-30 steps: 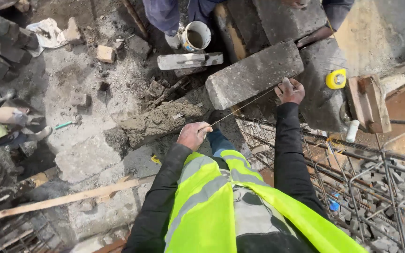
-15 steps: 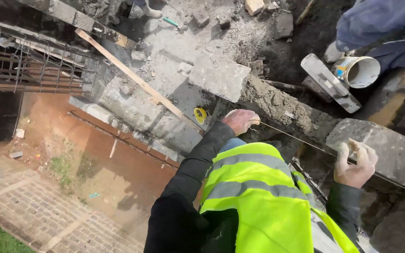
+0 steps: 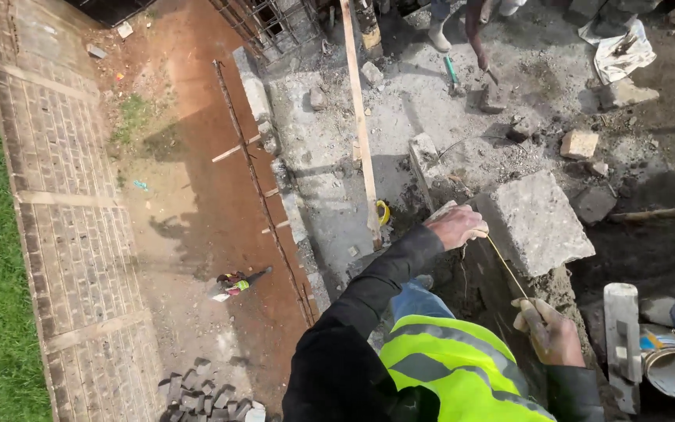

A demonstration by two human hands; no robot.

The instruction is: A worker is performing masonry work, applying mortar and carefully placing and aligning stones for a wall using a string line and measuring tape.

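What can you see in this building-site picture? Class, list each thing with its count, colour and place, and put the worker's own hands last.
Block: one, grey, right of centre beside the left hand.
String: one, pale, stretched between the two hands.
Plank: one, light wood, running from the top down to the middle.
Tape measure: one, yellow, at the plank's lower end.
Bucket: one, white, lower right corner.
Rebar cage: one, rusty, top centre.
Paving: grey bricks, left side beside the grass.
Loose bricks: a pile, grey, bottom left of centre.
Vest: one, yellow-green, bottom centre.
Left hand: pinching the string at the block's edge.
Right hand: gripping the string's lower end.
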